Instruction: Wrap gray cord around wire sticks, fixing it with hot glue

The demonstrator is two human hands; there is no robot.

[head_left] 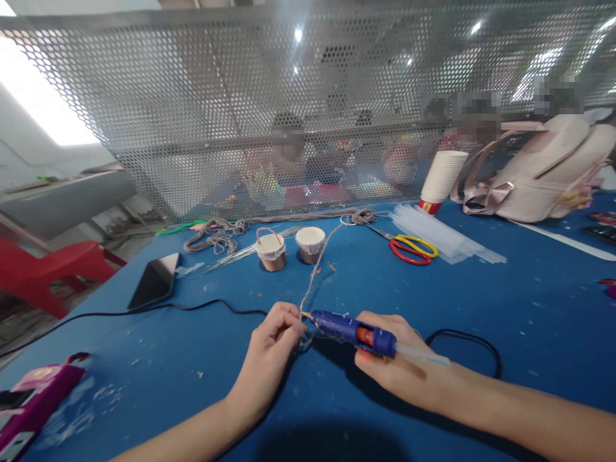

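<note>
My right hand (392, 359) is closed around a blue hot glue gun (337, 326) with a clear glue stick (426, 353) sticking out of its back. The nozzle points left and meets a thin twine (315, 273) at my left fingertips. My left hand (274, 343) pinches the near end of that twine, where a small loop hangs under the fingers. From there the twine runs up to a coil (359, 216) at the back of the table. Beyond my hands stand a small basket with a handle (272, 250) and a small cup (310, 245), both with white tops.
Red-and-yellow scissors (412, 249), glue sticks (443, 234) and stacked paper cups (443, 179) lie back right, near a pale backpack (539, 170). A phone (156, 279), grey cord (216, 236) and black cable (187, 307) are left; a purple case (41, 401) sits front left. A perforated metal screen (216, 128) closes the back.
</note>
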